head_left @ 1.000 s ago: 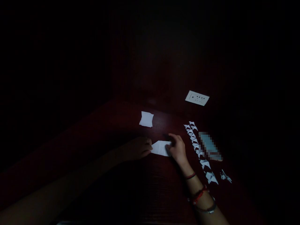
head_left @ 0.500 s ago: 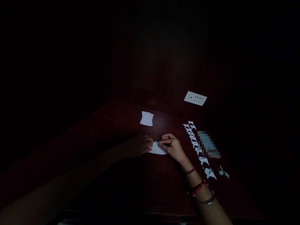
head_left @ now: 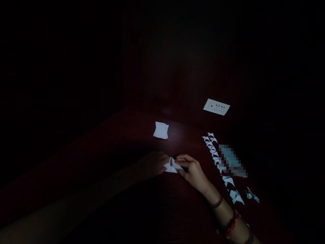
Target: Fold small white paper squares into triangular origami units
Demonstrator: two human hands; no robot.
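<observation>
Folded paper [head_left: 171,167], a flatter strip 1 s ago, now rises to a peak w/ a dark crease; R hand [head_left: 194,171] has closed in toward L hand [head_left: 153,164]. Paper sits at centre, on the dark-red tabletop [head_left: 167,193]. Hands apart from each other, each w/ fingertips pinched on one end: L at 9 o'clock (dim, exact grip hard to see), R at 3.

Handling (est.): v. light, thin, bends easily, stiffer along crease; may tear or slide if tugged. Best held at the two lower corners, peak left free.

Materials: paper matte white, triangular outline; tabletop smooth w/ faint grain. Paper stack [head_left: 161,130], approx. square w/ curled edges, at 11 o'clock. Row of folded pieces [head_left: 235,196], angular, pointed, at 2–4 o'clock; pixelated flat object [head_left: 230,157] just beyond. Small white bits [head_left: 252,195], shape unclear, at 4. White socket plate [head_left: 216,107], rectangular, at 1.
</observation>
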